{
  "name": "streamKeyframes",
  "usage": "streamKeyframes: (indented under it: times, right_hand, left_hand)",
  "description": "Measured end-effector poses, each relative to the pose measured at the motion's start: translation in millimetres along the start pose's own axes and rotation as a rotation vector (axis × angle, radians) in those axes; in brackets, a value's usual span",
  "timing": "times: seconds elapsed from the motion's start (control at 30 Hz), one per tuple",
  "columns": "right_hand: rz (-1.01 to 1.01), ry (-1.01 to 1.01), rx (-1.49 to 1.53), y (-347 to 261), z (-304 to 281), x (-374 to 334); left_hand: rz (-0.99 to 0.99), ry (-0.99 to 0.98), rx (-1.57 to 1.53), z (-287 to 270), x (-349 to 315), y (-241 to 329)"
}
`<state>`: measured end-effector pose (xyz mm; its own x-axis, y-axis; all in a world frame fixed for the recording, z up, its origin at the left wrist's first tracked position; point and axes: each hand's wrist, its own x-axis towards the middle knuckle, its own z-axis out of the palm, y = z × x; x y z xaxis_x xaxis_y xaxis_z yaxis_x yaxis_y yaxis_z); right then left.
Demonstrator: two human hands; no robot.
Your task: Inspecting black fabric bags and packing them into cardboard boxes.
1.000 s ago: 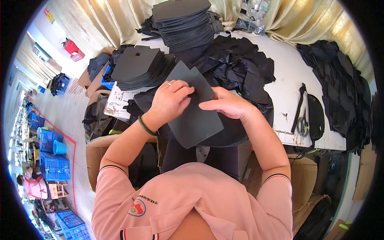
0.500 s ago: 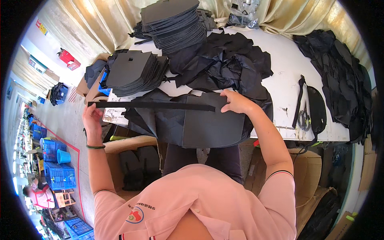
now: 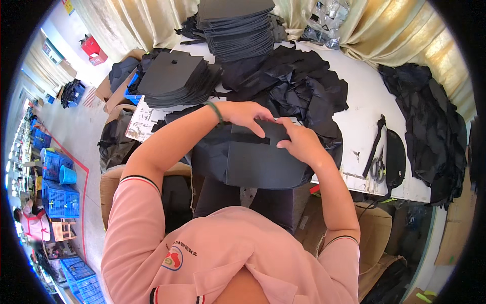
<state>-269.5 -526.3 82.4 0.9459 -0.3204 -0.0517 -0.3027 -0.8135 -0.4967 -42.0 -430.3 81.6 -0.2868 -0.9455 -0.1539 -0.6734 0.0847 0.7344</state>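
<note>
A dark grey flat panel (image 3: 268, 164) with a rounded lower edge lies on black fabric (image 3: 208, 154) at the table's near edge. Across its upper part runs a black strap (image 3: 248, 137); toward the left it is lost against the fabric and behind my forearm. My left hand (image 3: 245, 115) reaches over the panel's upper edge, thumb apart from the fingers. Facing it from the right, my right hand (image 3: 299, 141) rests on the panel's upper right, its thumb also spread. The two hands' fingertips nearly meet near the top edge, and nothing shows gripped in either.
Stacks of grey panels (image 3: 172, 76) (image 3: 235, 30) stand at the back left. Crumpled black fabric (image 3: 298, 81) is heaped behind my hands. Scissors (image 3: 377, 169) lie beside a black pouch (image 3: 395, 157) on the right, near another fabric pile (image 3: 425, 111). Cardboard boxes (image 3: 372, 228) sit below.
My left hand has let go of the strap's far end and moved right to the panel's top, beside my right hand. The strap is no longer held stretched out. The view has shifted slightly.
</note>
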Motion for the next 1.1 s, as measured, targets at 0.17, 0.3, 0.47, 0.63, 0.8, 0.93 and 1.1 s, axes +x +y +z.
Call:
streamKeyframes:
  times: [0.17, 0.3, 0.47, 0.63, 0.8, 0.93, 1.1]
  right_hand:
    - [-0.081, 0.117, -0.123, -3.4, 4.8, -8.7]
    - [-0.087, 0.178, -0.147, -1.0, 9.5, -14.2]
    - [-0.133, 0.265, -0.256, -2.3, 16.0, -15.4]
    - [-0.14, 0.306, -0.303, -3.7, 20.1, -15.3]
    - [-0.134, 0.34, -0.31, -1.2, 25.1, -12.0]
    - [-0.075, 0.363, -0.232, 16.6, 31.3, -9.6]
    - [0.047, 0.605, -0.136, 65.1, 3.7, -12.9]
  left_hand:
    - [-0.176, -0.381, -0.348, 2.1, 28.3, 9.6]
    - [-0.144, -0.36, -0.355, 6.8, 28.9, 9.8]
    - [-0.086, -0.286, -0.331, 7.0, 24.3, 10.6]
    - [-0.135, -0.287, -0.409, 4.9, 21.4, 16.7]
    - [-0.107, -0.252, -0.4, 11.1, 23.8, 4.3]
    - [0.129, 0.214, 0.146, 30.1, 21.2, 16.7]
    - [0.181, 0.281, 0.608, 98.4, -24.7, 34.3]
